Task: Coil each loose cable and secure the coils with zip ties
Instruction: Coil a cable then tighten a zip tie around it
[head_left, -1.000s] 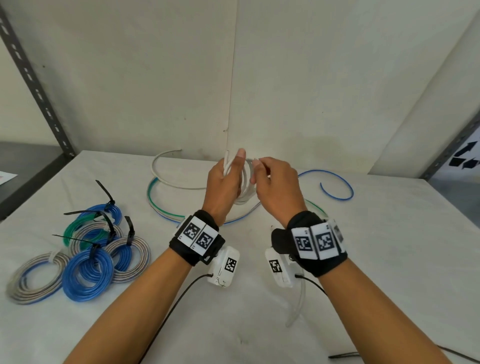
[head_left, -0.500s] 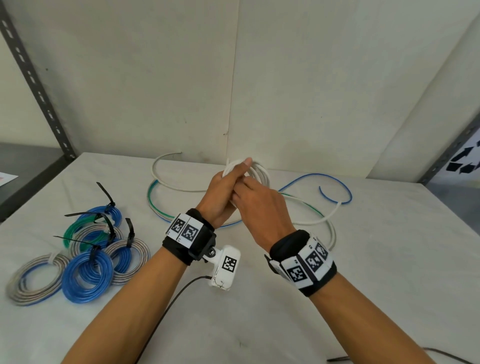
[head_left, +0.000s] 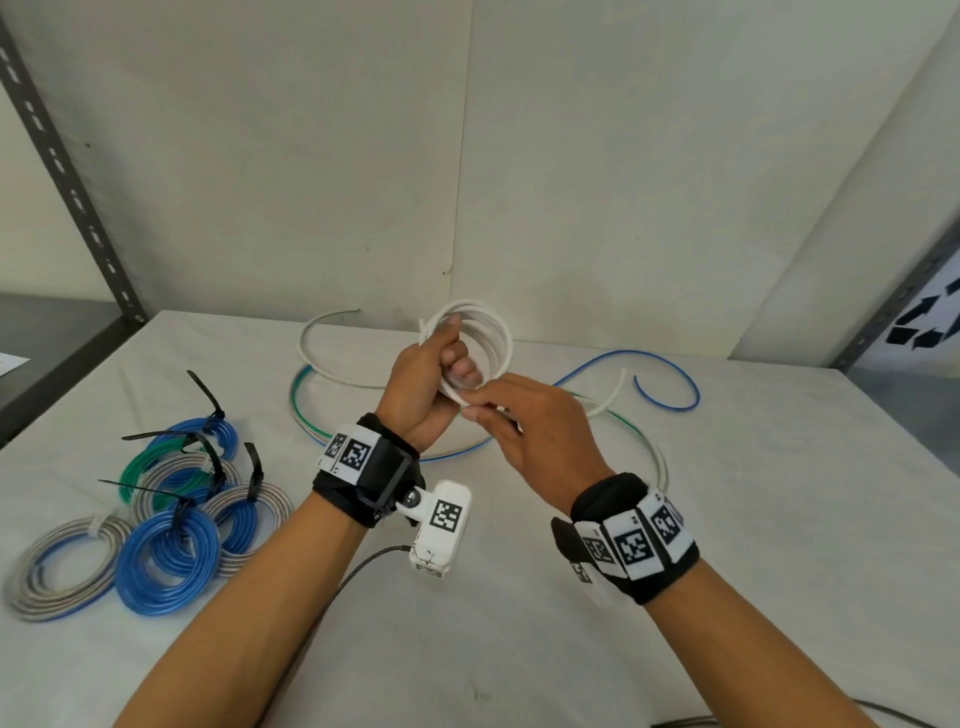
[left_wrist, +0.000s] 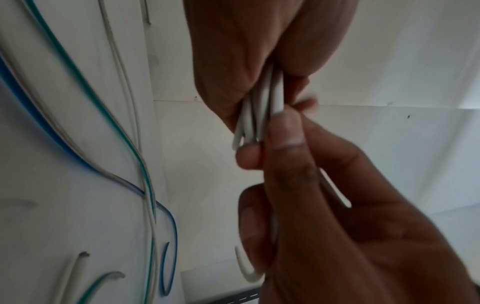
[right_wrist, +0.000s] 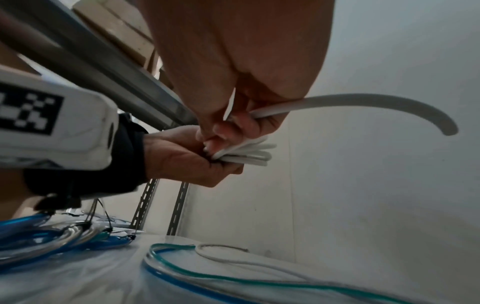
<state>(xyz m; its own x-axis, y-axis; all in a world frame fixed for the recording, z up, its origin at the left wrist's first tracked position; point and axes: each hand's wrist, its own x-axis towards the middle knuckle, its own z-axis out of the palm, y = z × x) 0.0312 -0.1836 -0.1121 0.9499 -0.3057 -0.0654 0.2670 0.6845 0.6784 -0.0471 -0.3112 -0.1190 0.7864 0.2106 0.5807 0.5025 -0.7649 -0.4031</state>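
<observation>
A white cable coil (head_left: 488, 332) is held upright above the middle of the table. My left hand (head_left: 431, 374) grips its left side, fingers curled through the loops (left_wrist: 262, 111). My right hand (head_left: 498, 410) pinches the cable at the coil's bottom edge (right_wrist: 249, 152). The short free tail (head_left: 613, 395) of the white cable sticks out to the right, curved (right_wrist: 389, 102). Loose cables lie on the table behind: a blue one (head_left: 670, 374), a green-striped one (head_left: 298, 410) and a white one (head_left: 311, 358).
Several finished coils in blue, grey and green, bound with black zip ties (head_left: 182, 499), lie at the left of the white table (head_left: 779, 519). A metal shelf upright (head_left: 67, 171) stands at far left, another at far right. Walls close the back.
The coil gained another loop and now shows as a full ring above my left hand. My right hand came round to the coil's lower edge, and the trailing tail became short.
</observation>
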